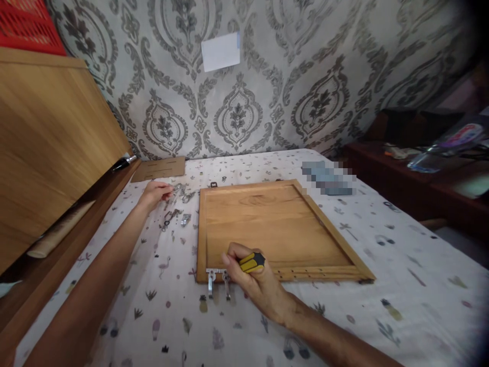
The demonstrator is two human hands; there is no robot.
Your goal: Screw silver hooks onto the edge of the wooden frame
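My right hand is closed around a screwdriver with a yellow and black handle, above the lower left of a framed wooden panel. Its shaft is hidden by the fingers. Close to this hand, two shiny metal fittings sit on the panel's near rail and stick out past its edge. My left hand reaches to a scatter of small metal hardware left of the panel. Its fingers are pinched together, and what they hold is too small to make out. A loose metal piece lies nearer.
A patterned white cloth covers the surface. Flat brown cardboard lies at the back left, beside a wooden cabinet. A blurred grey-blue item rests beyond the panel. On the right, a plastic bottle lies on a dark red surface.
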